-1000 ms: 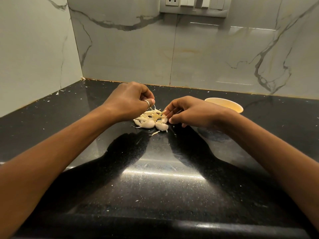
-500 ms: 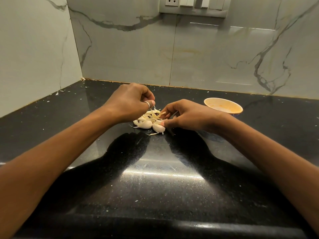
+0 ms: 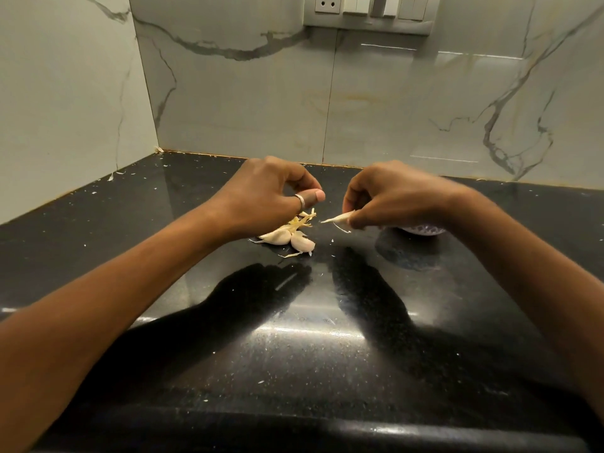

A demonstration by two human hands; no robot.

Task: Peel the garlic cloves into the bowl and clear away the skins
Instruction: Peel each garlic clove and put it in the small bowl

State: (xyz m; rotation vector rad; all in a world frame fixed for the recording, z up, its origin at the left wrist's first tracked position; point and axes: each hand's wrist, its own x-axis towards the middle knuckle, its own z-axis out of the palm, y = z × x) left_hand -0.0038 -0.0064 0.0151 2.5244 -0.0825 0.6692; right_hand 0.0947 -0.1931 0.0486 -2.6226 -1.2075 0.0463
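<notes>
Garlic cloves (image 3: pixel 287 238) sit heaped on the counter (image 3: pixel 202 380). The bowl (image 3: pixel 421 229) is right of the heap, probably kept close for quick drops. Also right of the heap, my right hand (image 3: pixel 392 197) pinches a pale pointed piece (image 3: pixel 336 219), clove or skin unclear. My left hand (image 3: pixel 268 194) curls over the heap; can't tell if it holds anything.

glossy black stone counter (image 3: pixel 294 354), polished marble wall (image 3: pixel 245 103), papery garlic skins (image 3: pixel 302 220).

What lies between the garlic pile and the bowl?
Head view: the right hand, pinching a pale garlic sliver, sits between garlic pile and bowl; a thin skin curl shows beneath.
</notes>
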